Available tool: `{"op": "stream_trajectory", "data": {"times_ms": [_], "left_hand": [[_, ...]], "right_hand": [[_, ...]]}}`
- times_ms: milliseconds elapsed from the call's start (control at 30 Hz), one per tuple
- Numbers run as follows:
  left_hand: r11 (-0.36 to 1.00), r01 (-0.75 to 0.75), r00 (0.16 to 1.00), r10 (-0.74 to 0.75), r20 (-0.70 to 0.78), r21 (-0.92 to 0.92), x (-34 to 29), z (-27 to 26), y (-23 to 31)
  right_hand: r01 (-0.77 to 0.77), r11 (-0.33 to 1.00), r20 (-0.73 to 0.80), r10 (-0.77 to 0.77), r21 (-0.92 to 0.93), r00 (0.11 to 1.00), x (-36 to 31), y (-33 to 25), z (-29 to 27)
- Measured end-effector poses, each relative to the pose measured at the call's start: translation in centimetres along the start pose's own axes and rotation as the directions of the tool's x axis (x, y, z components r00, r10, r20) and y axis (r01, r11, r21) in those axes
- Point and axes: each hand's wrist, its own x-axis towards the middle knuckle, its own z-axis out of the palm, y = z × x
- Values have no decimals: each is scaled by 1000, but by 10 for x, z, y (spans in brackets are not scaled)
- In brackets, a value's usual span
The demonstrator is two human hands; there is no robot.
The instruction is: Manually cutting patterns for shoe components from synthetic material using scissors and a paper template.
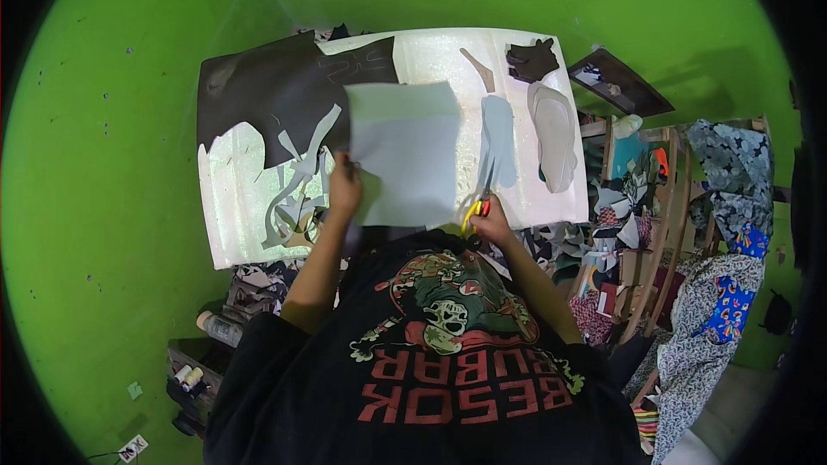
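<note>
My left hand (345, 186) is closed on the left edge of a pale grey rectangular sheet (403, 155); something small and dark shows at its fingers, too small to name. In my right hand (494, 224) is a pair of scissors (476, 208) with yellow and red handles, its blades pointing away from me. The blades lie over pale blue-grey sole-shaped pieces (497, 133) on the white work board (426, 56). Farther right lies a stack of beige sole shapes (553, 133). Curled grey offcuts (301, 168) are left of my left hand.
A large dark brown sheet (258, 86) covers the board's far left. A small dark piece (532, 60) lies at the far right corner. Scraps pile beside a wooden rack (668, 241) on the right, with patterned cloth (732, 172) hanging there. Green walls (103, 164) surround the board.
</note>
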Motion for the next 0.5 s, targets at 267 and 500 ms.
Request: {"op": "stream_trajectory", "data": {"times_ms": [267, 500], "left_hand": [[925, 344, 931, -313, 187, -163, 23, -52, -29], [922, 313, 935, -256, 246, -227, -9, 8, -55]], "right_hand": [[-68, 997, 29, 68, 25, 997, 2, 2, -3], [-152, 974, 124, 133, 165, 983, 8, -24, 4]]}}
